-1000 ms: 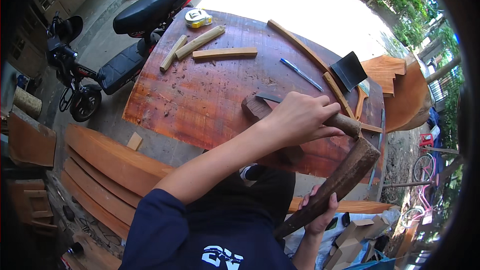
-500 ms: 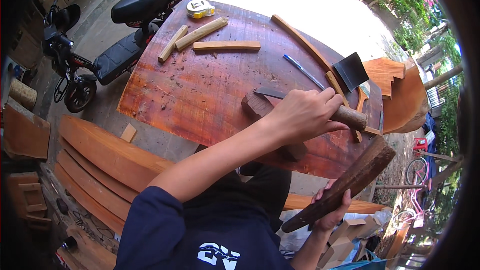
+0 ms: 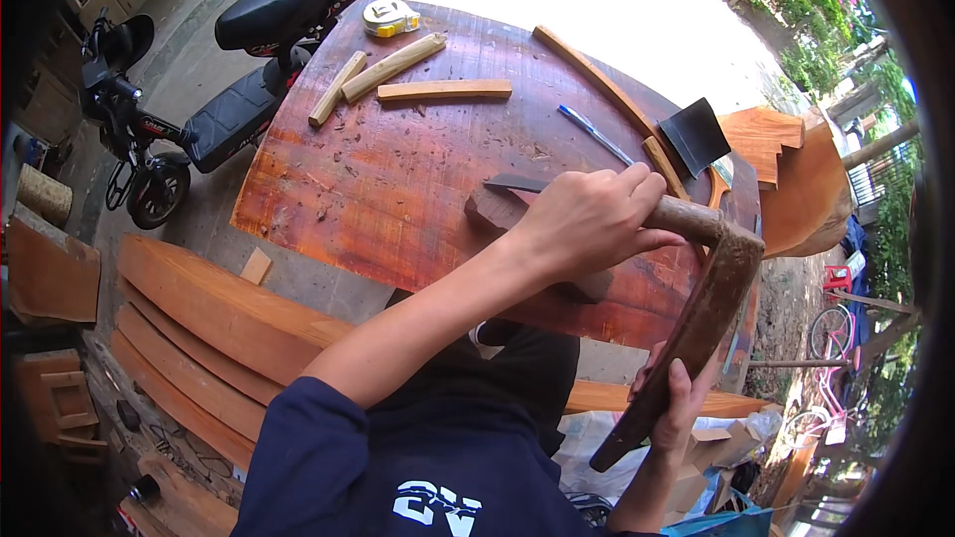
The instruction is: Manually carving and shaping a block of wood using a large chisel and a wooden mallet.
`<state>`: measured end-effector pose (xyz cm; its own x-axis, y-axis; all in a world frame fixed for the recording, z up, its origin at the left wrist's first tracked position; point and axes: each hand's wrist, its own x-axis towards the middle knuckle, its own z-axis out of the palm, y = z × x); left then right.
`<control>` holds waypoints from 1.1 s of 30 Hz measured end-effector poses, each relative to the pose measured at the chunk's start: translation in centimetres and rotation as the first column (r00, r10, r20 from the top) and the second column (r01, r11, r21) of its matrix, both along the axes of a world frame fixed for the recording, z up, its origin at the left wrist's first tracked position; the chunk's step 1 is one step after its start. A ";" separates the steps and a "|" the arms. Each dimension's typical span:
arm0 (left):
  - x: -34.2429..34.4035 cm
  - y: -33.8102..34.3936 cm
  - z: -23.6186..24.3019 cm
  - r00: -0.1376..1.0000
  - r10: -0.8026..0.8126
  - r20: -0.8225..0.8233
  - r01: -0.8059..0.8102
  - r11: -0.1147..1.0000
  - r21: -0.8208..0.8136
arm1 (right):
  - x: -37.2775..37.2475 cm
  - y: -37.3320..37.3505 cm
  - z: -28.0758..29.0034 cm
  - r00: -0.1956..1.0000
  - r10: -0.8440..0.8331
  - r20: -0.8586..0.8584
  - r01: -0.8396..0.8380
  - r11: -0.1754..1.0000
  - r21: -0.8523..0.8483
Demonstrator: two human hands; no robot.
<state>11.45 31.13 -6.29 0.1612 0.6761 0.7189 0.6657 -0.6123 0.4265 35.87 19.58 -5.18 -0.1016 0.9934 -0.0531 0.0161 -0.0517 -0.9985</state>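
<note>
My left hand is closed round the wooden handle of a chisel, whose dark blade lies over a dark brown wood block on the reddish wooden table. My right hand grips a long dark wooden bar low down, its upper end against the back of the chisel handle. Beyond the block are a blue pen, a long curved strip, shorter wood sticks, a tape measure and a black square blade tool.
An electric scooter stands past the table's left side. Curved planks lie at lower left. Wooden slabs are at the right, with a pink bicycle beyond. Cardboard boxes sit at lower right; bright ground and greenery lie at the back.
The dark bar swung a little down and away from the chisel handle, then back up against its end, now more upright. My left hand has shifted slightly left with the chisel.
</note>
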 end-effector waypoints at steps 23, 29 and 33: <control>-0.1 0.0 0.3 0.993 0.116 0.034 -0.117 0.993 0.028 | 2.0 0.8 1.7 0.978 -0.200 -0.052 0.202 0.979 0.021; -0.3 -0.2 0.1 0.987 0.158 -0.027 -0.157 0.986 0.053 | 2.5 2.9 3.2 0.925 -0.118 -0.362 0.186 0.969 0.160; -0.4 -0.3 0.2 0.978 0.207 -0.016 -0.205 0.975 0.084 | 2.0 3.3 3.6 0.905 -0.105 -0.413 0.221 0.944 0.245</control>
<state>11.09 30.78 -6.09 0.0423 0.6362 0.7703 0.7907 -0.4926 0.3634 37.86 22.84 -1.59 0.1086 0.9649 0.2392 -0.3603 0.2625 -0.8951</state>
